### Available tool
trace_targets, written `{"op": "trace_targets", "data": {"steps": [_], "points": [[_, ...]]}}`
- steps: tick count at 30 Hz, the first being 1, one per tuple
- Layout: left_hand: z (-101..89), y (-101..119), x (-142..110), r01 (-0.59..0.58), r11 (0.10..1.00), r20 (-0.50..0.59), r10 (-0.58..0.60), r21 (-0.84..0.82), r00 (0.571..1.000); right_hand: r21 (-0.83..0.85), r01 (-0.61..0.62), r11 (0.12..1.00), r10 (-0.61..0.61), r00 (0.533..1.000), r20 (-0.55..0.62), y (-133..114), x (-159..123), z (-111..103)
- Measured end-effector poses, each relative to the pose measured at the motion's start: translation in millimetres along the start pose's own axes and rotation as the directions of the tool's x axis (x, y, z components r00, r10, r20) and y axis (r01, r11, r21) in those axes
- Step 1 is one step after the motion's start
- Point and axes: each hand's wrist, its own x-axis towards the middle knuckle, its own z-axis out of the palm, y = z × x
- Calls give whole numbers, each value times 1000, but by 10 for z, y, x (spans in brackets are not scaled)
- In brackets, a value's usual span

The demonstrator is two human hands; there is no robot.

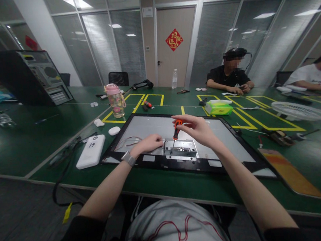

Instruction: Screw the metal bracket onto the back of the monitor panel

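My right hand (198,129) grips a screwdriver (176,129) with an orange and black handle, its fingers around the top. The screwdriver stands nearly upright, and its shaft points down at a metal bracket (182,157). That bracket lies at the near middle of a large flat panel (149,121), grey with a black frame, like the back of a monitor. My left hand (151,141) rests on the panel at the bracket's left side. Its fingers are curled together, and what they hold, if anything, is hidden.
Left of the panel lie a white power bank (91,151), a white case (114,130) and cables. Behind it stand a pink-lidded bottle (115,101) and a green tissue pack (218,107). A computer tower (36,76) is far left. An orange-brown board (292,173) lies right. Two people sit opposite.
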Motion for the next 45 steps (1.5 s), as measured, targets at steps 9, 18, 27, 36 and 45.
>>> {"op": "trace_targets", "data": {"steps": [9, 18, 27, 36, 45], "points": [[1, -1, -3, -17, 1000, 4, 17, -13, 1000, 260, -8, 965, -33, 988, 150, 54, -140, -103], [7, -28, 10, -41, 999, 13, 42, -20, 999, -158, 121, 980, -136, 987, -81, 52, -161, 15], [9, -19, 2, -28, 999, 4, 28, -15, 1000, -177, 89, 980, -113, 985, -129, 109, -166, 22], [-2, -1, 3, -40, 999, 13, 40, -12, 999, -111, 104, 988, -117, 986, -117, 121, -167, 56], [73, 43, 0, -50, 986, -90, 64, 158, 994, 83, 85, 993, -78, 993, -87, 77, -176, 83]]}}
